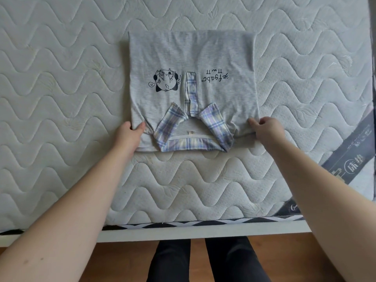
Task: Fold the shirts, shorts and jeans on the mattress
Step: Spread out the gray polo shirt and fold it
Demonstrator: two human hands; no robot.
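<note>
The left hand (130, 132) pinched the near left corner of the folded grey shirt (191, 78), thumb on top. The right hand (266, 129), fingers curled, gripped the near right corner. Between them lay its plaid collar (191, 135), the shirt flat on the mattress (61, 78).

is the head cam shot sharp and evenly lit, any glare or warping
Head view: soft, even daylight, no glare, only faint shadows under the shirt edges and beside the left hand and right hand; the print and collar are sharp; wide-angle warping bows the mattress quilting and its near edge, and stretches the forearms at the corners.
</note>
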